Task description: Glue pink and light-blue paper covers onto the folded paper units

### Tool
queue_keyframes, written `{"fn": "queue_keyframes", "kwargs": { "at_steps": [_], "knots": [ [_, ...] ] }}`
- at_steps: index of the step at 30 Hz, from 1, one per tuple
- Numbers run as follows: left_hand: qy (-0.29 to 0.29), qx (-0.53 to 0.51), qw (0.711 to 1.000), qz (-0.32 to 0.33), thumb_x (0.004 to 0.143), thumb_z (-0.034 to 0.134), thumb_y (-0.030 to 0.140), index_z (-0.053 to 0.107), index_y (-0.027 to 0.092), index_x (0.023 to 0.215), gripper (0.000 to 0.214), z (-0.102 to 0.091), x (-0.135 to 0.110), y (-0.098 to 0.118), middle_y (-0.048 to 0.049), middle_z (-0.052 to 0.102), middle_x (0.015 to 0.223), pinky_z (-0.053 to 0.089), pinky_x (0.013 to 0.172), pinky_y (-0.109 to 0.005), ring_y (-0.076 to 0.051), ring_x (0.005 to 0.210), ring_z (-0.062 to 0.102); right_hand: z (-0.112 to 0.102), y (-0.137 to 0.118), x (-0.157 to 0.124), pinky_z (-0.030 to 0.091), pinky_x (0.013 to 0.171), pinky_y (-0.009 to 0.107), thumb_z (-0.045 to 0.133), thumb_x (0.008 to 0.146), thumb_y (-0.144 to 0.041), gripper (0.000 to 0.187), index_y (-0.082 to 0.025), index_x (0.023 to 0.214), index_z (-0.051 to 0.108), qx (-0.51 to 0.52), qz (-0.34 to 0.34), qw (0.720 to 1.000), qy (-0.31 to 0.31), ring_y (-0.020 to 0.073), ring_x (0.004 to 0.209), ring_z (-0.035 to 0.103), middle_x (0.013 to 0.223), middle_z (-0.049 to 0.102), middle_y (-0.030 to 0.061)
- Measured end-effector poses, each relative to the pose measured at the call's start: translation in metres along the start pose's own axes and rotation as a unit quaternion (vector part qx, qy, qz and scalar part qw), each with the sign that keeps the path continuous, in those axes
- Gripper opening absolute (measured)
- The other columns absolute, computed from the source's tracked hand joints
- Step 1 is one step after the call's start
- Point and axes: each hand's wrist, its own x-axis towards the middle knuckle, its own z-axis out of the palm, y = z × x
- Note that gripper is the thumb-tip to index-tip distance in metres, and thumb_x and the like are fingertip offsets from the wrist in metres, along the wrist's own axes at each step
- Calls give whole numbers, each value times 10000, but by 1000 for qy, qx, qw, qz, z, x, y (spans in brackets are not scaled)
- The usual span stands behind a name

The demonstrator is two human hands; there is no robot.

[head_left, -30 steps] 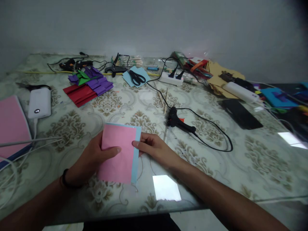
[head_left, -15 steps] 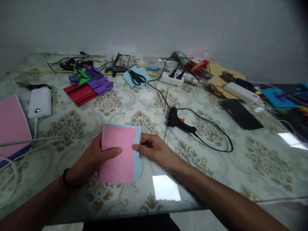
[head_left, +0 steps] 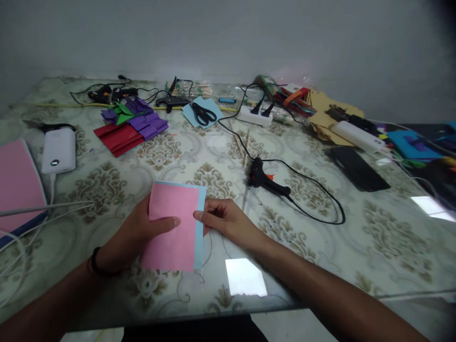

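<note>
Between my hands is a sheet of pink paper [head_left: 174,242] lying over light blue paper [head_left: 199,242], whose edge shows along the top and right side. My left hand [head_left: 149,225] grips the left side, thumb flat across the pink face and fingers hidden behind. On the right edge, my right hand [head_left: 223,216] pinches the papers between thumb and fingers. A black glue gun [head_left: 269,180] lies on the table to the right of my right hand, its cord looping away.
A white power bank [head_left: 59,152] and pink paper [head_left: 17,180] are at left. Folded purple paper [head_left: 149,124] and red paper [head_left: 119,138] lie behind, near black scissors [head_left: 203,114]. A power strip [head_left: 254,115] stands at the back; a black phone [head_left: 358,168] lies right.
The papers have shifted slightly left and tilted a little, with both hands keeping hold. The things on the table stay where they were.
</note>
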Motion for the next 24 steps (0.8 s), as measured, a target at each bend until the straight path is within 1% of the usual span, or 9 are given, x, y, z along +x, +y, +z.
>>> {"fn": "queue_keyframes", "kwargs": {
  "at_steps": [3,6,8,14,19,24],
  "knots": [
    [-6,-3,1000,-3,802,843,405,676,213,1268,531,0,0,2,-76,801,1163,595,757,-326,-300,1007,750,-1,1,0,562,623,260,875,784,-593,486,-181,662,649,-16,-2,1000,1,122,588,634,617,664,-9],
    [-1,-1,1000,3,806,846,390,684,222,1237,490,0,-1,3,-53,803,1116,586,767,-312,-280,998,743,-3,3,1,538,616,245,832,825,-616,490,-178,683,665,-24,-4,1000,-2,117,591,645,627,685,-3],
    [2,-1,1000,4,804,847,392,687,223,1226,482,0,-1,4,-47,803,1123,580,771,-308,-271,989,740,-4,4,1,547,630,244,823,832,-628,492,-176,704,676,-20,-3,1000,-7,117,604,655,645,697,1],
    [0,14,1000,1,815,838,417,690,231,1241,487,1,0,0,-54,804,1183,578,783,-317,-285,1009,740,-4,5,3,607,675,262,846,803,-629,486,-168,759,700,0,14,1000,-17,125,636,674,667,690,1],
    [19,24,1000,5,797,855,410,690,240,1220,486,0,0,-3,-47,809,1163,580,760,-313,-286,1003,746,-6,6,4,625,640,252,923,732,-559,465,-160,826,703,15,25,999,-32,130,669,683,724,679,-6],
    [16,23,1000,14,815,850,412,677,233,1247,498,0,0,-3,-53,806,1197,577,775,-317,-299,1048,743,-6,7,3,624,627,238,929,736,-516,453,-164,891,689,29,20,998,-47,127,704,685,818,696,4]
  ]
}}
